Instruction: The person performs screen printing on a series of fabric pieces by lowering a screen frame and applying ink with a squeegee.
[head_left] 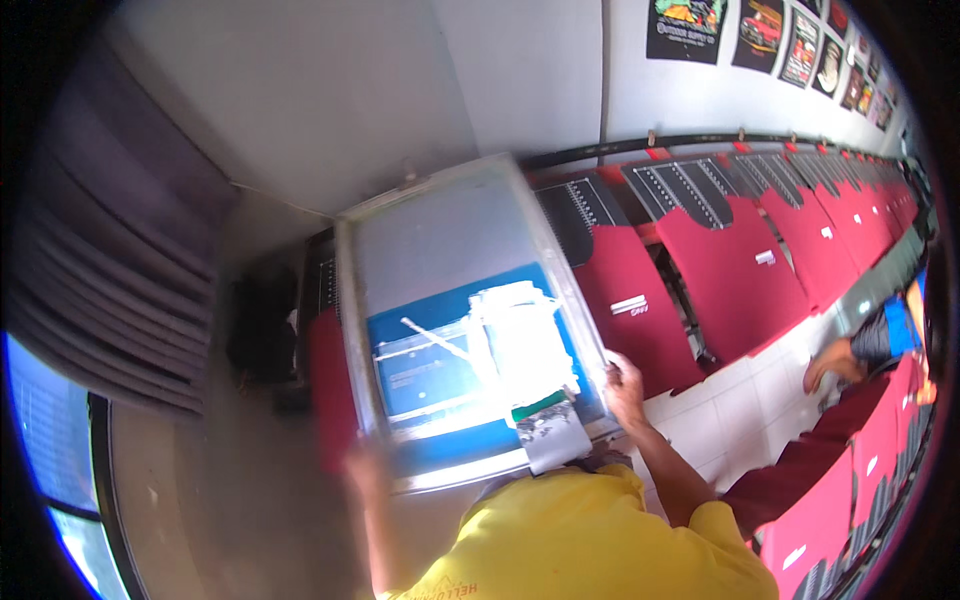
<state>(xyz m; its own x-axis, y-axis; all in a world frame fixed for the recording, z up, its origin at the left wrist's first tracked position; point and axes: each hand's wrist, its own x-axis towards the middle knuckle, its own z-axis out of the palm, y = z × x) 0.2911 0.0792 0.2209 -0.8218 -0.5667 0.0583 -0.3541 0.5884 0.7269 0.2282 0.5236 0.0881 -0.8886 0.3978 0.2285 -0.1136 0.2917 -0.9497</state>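
A screen printing frame is in front of me, over a dark red fabric panel on the bench. Its mesh is grey at the far end and blue nearer me, with thick white ink smeared over the blue part. My right hand is closed round the frame's right edge. By the near left corner is my left hand, so blurred by motion that its fingers do not show clearly. A squeegee with a grey, ink-stained body leans on the frame's near side, next to the ink.
Dark red fabric panels with small white prints lie on black boards in a row to the right. Another such row stands at the lower right. Between them, a person stands on the tiled floor. A grey curtain hangs at left.
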